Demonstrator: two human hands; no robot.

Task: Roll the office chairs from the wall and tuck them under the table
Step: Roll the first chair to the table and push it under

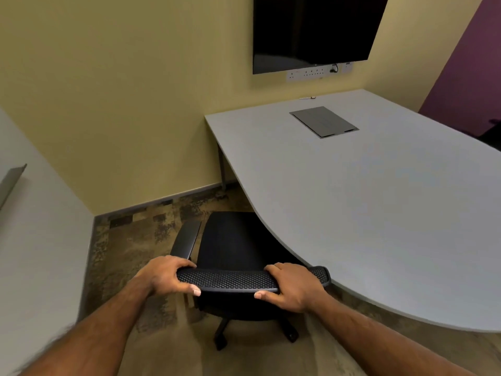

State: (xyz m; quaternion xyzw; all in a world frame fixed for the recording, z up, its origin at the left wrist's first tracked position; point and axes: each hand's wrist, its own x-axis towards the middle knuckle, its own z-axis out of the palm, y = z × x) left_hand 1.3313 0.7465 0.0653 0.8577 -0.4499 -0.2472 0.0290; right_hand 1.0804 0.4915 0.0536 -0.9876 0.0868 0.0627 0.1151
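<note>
— Where was the office chair (233, 240)?

— Right in front of the person, its black seat partly slid beneath the curved edge of the grey bench (379, 213), its mesh backrest (230, 279) nearest the camera. The backrest's right end sat touching or just beside the bench edge; I could not tell which.

— And the grip?

— Both hands were closed over the top rail of the backrest. The left hand (168, 275) wrapped the left end, fingers curled over the far side and thumb pressed beneath. The right hand (291, 286) clamped the rail toward its right end in the same way, thumb underneath.

— What lay around the hands?

— Just beyond the left hand stood the chair's left armrest (185, 240), clear of the bench. Below the hands the star base (225, 332) and a caster showed on the patterned brown carpet (130, 253). Beyond the right hand stretched the bench top, with a grey cable hatch (324, 122) set flush in it.

— Anything in the way?

— The bench leg (221, 166) stood well past the seat, by the yellow wall (122, 104). Farther up hung a dark screen (311, 31) with a socket strip (306, 74) beneath it. Left of the left hand ran a pale grey wall (35, 240).
</note>
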